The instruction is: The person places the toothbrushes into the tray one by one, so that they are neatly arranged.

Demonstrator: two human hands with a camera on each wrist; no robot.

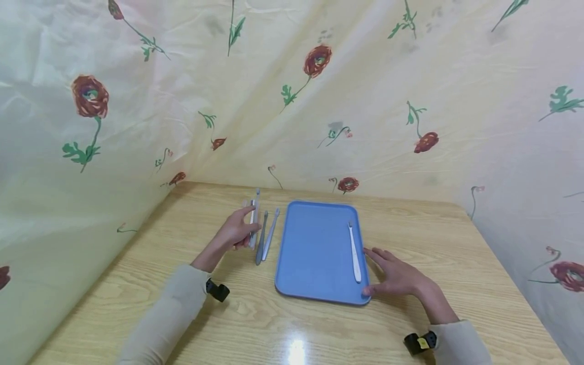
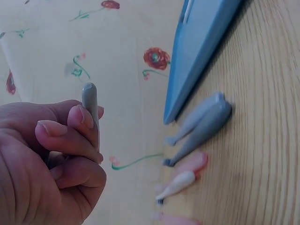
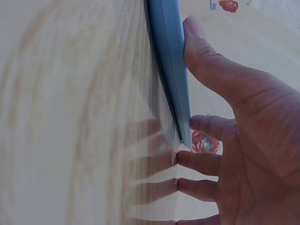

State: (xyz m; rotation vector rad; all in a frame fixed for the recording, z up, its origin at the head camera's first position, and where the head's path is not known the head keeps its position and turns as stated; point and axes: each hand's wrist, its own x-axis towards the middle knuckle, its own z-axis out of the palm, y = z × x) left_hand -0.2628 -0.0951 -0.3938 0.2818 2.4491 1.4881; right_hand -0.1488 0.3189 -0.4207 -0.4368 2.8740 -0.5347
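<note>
the left hand grips a grey toothbrush, left of the blue tray on the desk. the right hand, fingers straight, presses the tray's right edge, beside a white toothbrush inside.

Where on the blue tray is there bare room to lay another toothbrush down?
The blue tray is bare left of the white toothbrush by its right rim. It is crowded left of the tray, where toothbrushes lie beside the left hand.
</note>
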